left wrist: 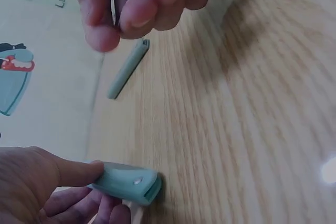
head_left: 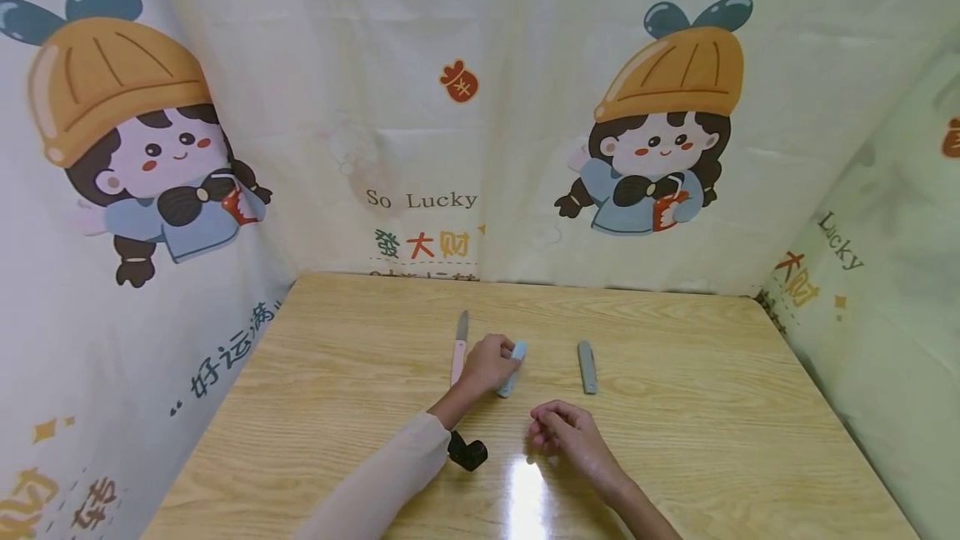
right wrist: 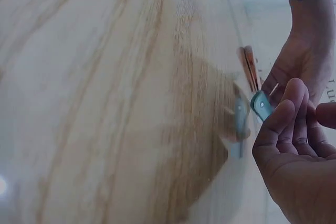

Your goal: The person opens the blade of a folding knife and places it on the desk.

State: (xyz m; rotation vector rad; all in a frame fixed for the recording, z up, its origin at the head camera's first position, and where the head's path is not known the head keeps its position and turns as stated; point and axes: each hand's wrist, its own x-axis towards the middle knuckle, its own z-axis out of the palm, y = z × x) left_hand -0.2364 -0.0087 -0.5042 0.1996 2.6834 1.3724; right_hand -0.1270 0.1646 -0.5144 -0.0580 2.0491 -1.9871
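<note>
Wooden tabletop (glossy) underlies both hands — cartoon curtains behind.

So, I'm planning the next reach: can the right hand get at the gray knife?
Probably yes: the right hand looks empty, and only bare table shows between it and the gray knife.
</note>
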